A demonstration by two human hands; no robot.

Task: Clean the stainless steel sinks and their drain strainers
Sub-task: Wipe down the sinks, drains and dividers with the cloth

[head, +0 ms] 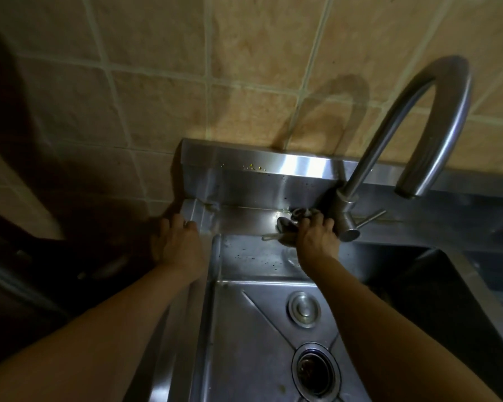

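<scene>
- Head view, looking down: a stainless steel sink [244,329] fills the lower centre, with both forearms reaching across it toward the back ledge [244,221].
- Right hand [314,239] rests on the ledge just left of the faucet base; its fingers are curled round a dark, crumpled cloth or scrubber [288,227], which sticks out to the left of the knuckles and touches the ledge. What the item is made of cannot be told in the dim light.
- Left hand [177,245] lies on the sink's back-left corner; its fingers are fairly straight and bent over the rim, holding nothing.
- In the basin floor, an open drain strainer [315,372] sits near the bottom edge, dark inside; a round metal stopper [304,309] lies on the floor just behind it. Both are well apart from either hand.
- Gooseneck faucet [418,120] arches up and to the right, its lever handle [369,219] pointing right, just beside the right hand.
- A second basin [447,285] lies to the right, in deep shadow.
- A steel backsplash [273,175] carries a bright reflection and scattered droplets; above it rises a wall of beige tiles [186,68] bearing the faucet's shadow.
</scene>
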